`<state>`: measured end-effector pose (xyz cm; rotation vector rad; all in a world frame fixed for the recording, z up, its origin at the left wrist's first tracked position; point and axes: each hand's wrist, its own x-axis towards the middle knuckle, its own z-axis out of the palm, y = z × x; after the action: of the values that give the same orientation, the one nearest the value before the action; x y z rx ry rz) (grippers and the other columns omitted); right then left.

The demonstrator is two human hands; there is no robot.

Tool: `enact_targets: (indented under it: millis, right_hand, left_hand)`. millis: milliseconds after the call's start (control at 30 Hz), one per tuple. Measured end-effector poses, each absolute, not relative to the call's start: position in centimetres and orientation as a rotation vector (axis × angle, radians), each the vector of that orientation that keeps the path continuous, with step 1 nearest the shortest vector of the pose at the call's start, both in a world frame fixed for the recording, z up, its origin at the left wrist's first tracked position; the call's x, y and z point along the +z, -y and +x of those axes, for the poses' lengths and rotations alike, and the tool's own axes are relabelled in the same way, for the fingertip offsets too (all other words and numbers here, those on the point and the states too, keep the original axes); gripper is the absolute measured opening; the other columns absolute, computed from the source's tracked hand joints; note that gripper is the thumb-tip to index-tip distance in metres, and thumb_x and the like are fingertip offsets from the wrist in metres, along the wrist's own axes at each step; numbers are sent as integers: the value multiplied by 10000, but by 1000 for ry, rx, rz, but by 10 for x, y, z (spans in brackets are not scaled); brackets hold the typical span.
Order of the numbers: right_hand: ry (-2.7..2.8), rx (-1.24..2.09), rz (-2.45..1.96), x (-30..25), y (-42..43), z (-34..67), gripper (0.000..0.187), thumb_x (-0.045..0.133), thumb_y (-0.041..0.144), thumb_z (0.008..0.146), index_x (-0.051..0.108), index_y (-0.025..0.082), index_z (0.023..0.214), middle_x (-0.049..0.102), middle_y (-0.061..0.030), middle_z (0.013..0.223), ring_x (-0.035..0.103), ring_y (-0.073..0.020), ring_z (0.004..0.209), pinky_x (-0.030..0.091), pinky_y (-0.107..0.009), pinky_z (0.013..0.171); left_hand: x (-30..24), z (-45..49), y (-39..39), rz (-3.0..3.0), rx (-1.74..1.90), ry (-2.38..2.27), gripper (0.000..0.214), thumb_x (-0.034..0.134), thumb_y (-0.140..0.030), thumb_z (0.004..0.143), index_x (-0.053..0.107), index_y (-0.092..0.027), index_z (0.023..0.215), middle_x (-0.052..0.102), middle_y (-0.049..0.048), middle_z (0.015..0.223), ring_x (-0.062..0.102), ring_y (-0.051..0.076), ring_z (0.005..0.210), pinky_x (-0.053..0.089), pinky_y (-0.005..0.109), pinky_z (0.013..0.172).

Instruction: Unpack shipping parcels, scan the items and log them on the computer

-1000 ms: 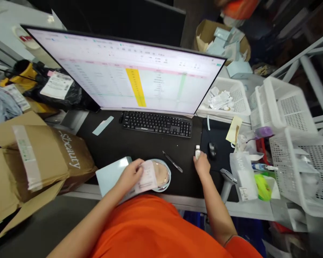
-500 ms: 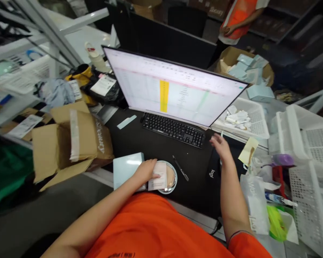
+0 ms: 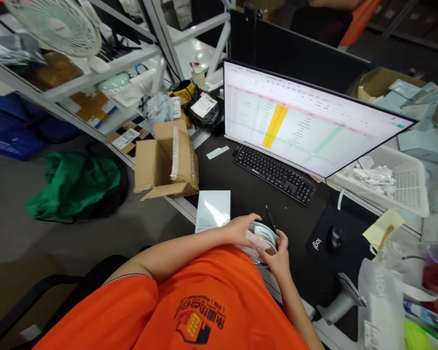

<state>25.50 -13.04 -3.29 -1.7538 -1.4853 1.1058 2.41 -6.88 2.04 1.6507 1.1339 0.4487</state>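
Close to my body, at the desk's front edge, both hands grip a round pale-blue and clear case [image 3: 265, 234] that is tilted up. My left hand [image 3: 241, 229] is closed round its left side, and a pale slip of paper lies by those fingers. On the right side, my right hand [image 3: 278, 255] curls its fingers and thumb round the rim. Part of the case is hidden by the hands. Just beyond it lies a black pen [image 3: 270, 218]. A flat light-blue box [image 3: 213, 209] rests on the desk left of my left hand.
A monitor [image 3: 306, 121] stands behind a black keyboard [image 3: 273, 172]. To the right are a mouse [image 3: 335, 238], a handheld scanner [image 3: 345, 299] and a white basket [image 3: 409, 180]. An open cardboard box [image 3: 184, 160] sits at the desk's left edge. A green bag [image 3: 73, 184] lies on the floor.
My right hand has come from beside the mouse to the round case. The case, flat on the desk before, is now tilted up between both hands. The view has swung left.
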Motion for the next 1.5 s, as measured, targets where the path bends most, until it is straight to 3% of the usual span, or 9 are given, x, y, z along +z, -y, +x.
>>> enact_targets:
  millis: [100, 233, 433, 567, 800, 967, 1200, 1367, 1500]
  right_hand:
    - [1816, 1113, -1628, -5, 117, 252, 701, 829, 552, 644, 656, 228, 1241, 720, -83, 1118, 663, -288, 1022, 522, -377, 866]
    - [2046, 1108, -1594, 14, 107, 239, 338, 758, 531, 736, 706, 206, 813, 707, -33, 779, 629, -222, 753, 473, -311, 702]
    - [1280, 1495, -1585, -14, 103, 256, 573, 881, 537, 605, 749, 152, 1008, 781, -94, 920, 710, -280, 829, 559, -364, 732]
    - [943, 1759, -1373, -43, 95, 265, 644, 951, 463, 534, 752, 170, 1071, 789, -133, 1028, 742, -332, 952, 588, -470, 891]
    - [743, 2038, -1258, -68, 99, 209, 610, 973, 431, 505, 761, 212, 1032, 795, -100, 1017, 741, -334, 1028, 522, -547, 1063]
    - [724, 2040, -1170, -52, 126, 198, 574, 924, 475, 634, 748, 259, 1135, 765, -99, 1191, 718, -303, 1122, 481, -519, 1118]
    - [1002, 2135, -1095, 24, 165, 133, 673, 931, 575, 497, 768, 158, 1000, 786, -132, 935, 754, -308, 883, 569, -474, 926]
    - [1252, 1987, -1103, 59, 161, 47, 785, 914, 667, 356, 754, 163, 936, 753, -57, 829, 714, -235, 731, 574, -406, 782]
    - [1412, 1800, -1179, 65, 175, -6, 870, 829, 790, 420, 739, 157, 1010, 757, -91, 888, 728, -265, 828, 565, -421, 791]
  left_hand:
    - [37, 19, 81, 1754, 499, -995, 897, 919, -432, 626, 531, -255, 1416, 657, 109, 1339, 634, 324, 1234, 486, 406, 1045]
    - [28, -23, 98, 1676, 722, -1196, 725, 774, -513, 808, 517, -235, 1426, 616, 137, 1386, 576, 303, 1319, 451, 430, 1126]
    - [-21, -96, 119, 805, 691, -2309, 568, 765, -432, 797, 575, -138, 1245, 615, 224, 1344, 546, 392, 1350, 453, 503, 1106]
    - [-35, -88, 123, 712, 621, -2170, 591, 892, -367, 633, 595, -160, 1101, 697, 170, 1153, 666, 378, 1146, 540, 449, 943]
    - [-11, -62, 118, 927, 871, -1870, 817, 937, -217, 503, 571, -215, 1234, 646, 89, 1279, 605, 291, 1238, 484, 401, 1062]
    - [14, -95, 149, 1013, 968, -1471, 1089, 963, -405, 494, 479, -216, 1451, 545, 160, 1455, 497, 368, 1375, 392, 515, 1167]
    - [16, -174, 253, 882, 972, -1270, 1179, 911, -635, 514, 387, -237, 1492, 509, 176, 1531, 496, 368, 1421, 394, 510, 1197]
    - [-11, -225, 321, 687, 1129, -1429, 914, 925, -595, 494, 522, -262, 1244, 664, 129, 1310, 642, 384, 1239, 543, 513, 1054]
    - [-14, -251, 384, 719, 1336, -1902, 685, 867, -553, 577, 587, -285, 1142, 700, 76, 1139, 674, 362, 1140, 553, 565, 1037]
